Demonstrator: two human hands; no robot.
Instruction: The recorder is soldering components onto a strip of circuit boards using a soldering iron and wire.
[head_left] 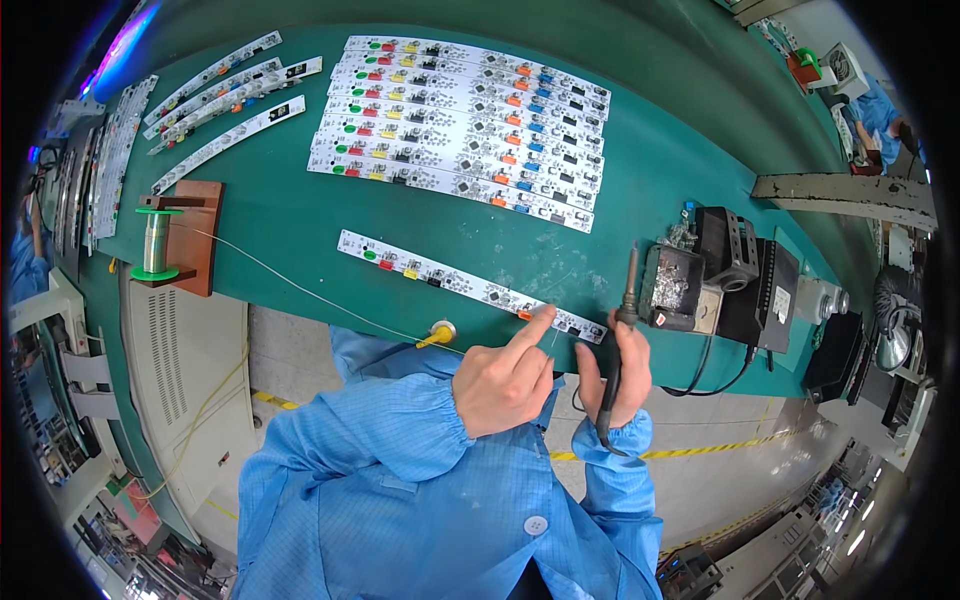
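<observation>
A narrow white circuit board (470, 285) lies slanted on the green bench in front of me, with green, red, yellow, black and orange connectors along it. My left hand (508, 385) rests its index fingertip on the board's right part, close to the orange connector. The other fingers are curled around solder wire (300, 287), which runs across from a spool at the left; a thin end shows past them. Beside the board's right end, my right hand (625, 370) grips a soldering iron (628, 300) with its tip pointing up, away from the board.
Several similar boards (460, 130) lie in an overlapping stack behind, more strips (230, 110) at the far left. The solder spool (157, 243) stands on a brown holder. At the right are a tip-cleaning tray (675, 280) and a black soldering station (765, 300). A yellow plug (437, 334) sits at the front edge.
</observation>
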